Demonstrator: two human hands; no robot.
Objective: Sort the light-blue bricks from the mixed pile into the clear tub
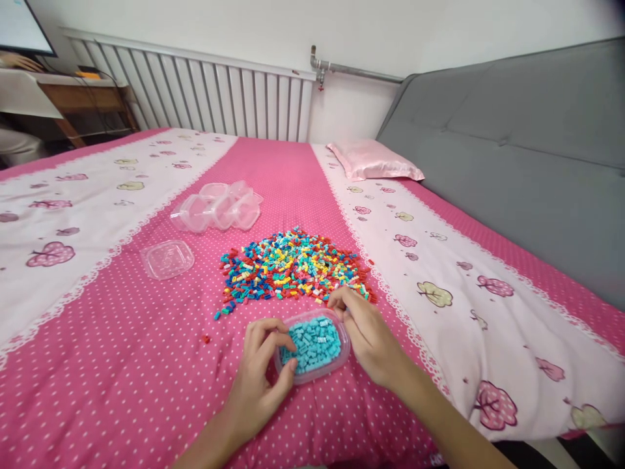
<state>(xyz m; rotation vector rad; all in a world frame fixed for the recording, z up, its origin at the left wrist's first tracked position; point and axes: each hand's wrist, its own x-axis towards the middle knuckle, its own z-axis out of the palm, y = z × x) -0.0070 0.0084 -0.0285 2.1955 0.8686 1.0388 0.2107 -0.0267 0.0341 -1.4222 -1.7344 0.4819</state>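
Observation:
A clear plastic tub (344, 348) of light-blue toy bricks (315, 343) rests on the bed in front of me. My left hand (263, 365) is at its left side, with curled fingers and thumb reaching over the rim above the bricks. A small gap shows between thumb and index finger. At the upper right rim is my right hand (364, 329), its fingers bent and pressed together; whatever they hold is hidden. Just beyond the tub lies a wide heap of mixed toy bricks (293, 264) in red, blue, yellow, teal and white.
A clear lid (168, 259) lies left of the heap. Several clear plastic tubs (219, 207) stand behind it. A few red bricks (206, 339) lie apart on the pink bedspread (146, 365). Farther back are a pink pillow (374, 160) and a person's hand (20, 62) at a desk.

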